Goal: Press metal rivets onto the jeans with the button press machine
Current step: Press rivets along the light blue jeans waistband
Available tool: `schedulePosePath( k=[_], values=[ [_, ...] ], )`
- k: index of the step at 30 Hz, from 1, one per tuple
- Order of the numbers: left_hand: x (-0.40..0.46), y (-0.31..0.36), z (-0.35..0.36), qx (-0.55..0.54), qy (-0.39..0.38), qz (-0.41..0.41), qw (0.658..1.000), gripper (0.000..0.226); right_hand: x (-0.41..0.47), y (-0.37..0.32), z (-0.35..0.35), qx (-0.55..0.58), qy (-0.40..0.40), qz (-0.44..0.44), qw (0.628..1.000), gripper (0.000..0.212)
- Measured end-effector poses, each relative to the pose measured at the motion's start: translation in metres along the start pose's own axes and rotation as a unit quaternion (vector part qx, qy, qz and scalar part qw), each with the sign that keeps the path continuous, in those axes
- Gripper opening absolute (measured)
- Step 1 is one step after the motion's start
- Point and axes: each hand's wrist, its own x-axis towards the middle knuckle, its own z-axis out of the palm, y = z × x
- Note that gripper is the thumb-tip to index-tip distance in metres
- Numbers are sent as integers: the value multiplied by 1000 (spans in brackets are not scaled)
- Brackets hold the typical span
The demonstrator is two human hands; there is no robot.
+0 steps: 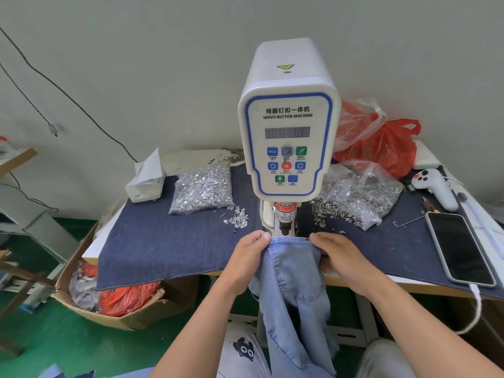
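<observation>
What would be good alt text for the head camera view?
Two hands, left hand and right hand, pinch the top edge of light blue jeans beneath a white servo button machine. Bags of metal rivets lie on the denim-covered table.

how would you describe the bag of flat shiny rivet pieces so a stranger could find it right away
Start at the white button press machine standing mid-table, then look to its left on the dark denim mat. The clear plastic bag lies there beside a white tissue box. Its contents are flat, bright silver discs, unlike the darker ring-shaped pieces in the bag right of the machine.
</observation>
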Motion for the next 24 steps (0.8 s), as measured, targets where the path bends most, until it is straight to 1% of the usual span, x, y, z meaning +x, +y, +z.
schedulePosePath(
  k=[2, 4, 11, 18, 24],
  values=[
    [1, -1, -1, -18, -5, -6, 1000, 25, 0, 1, 0, 4, 1, 0, 1000, 38],
    [2, -2, -2, -31, -7, -12, 999, 23, 1, 2, 0, 4, -1, -1, 1000, 39],
    [3, -5, -4, -47, -8, -13, 999, 26, 1, 5, -2, 3, -11, -7, 1000, 40],
    [2, -7, -5, -49, -8, -10, 999, 47, 4, 7, -3, 0, -25, 2, 1000, 40],
    [1, -6, -5, -48, -12, -6, 999, 48, 3, 6, -4, -9, -31, 4, 999, 41]
  ],
)
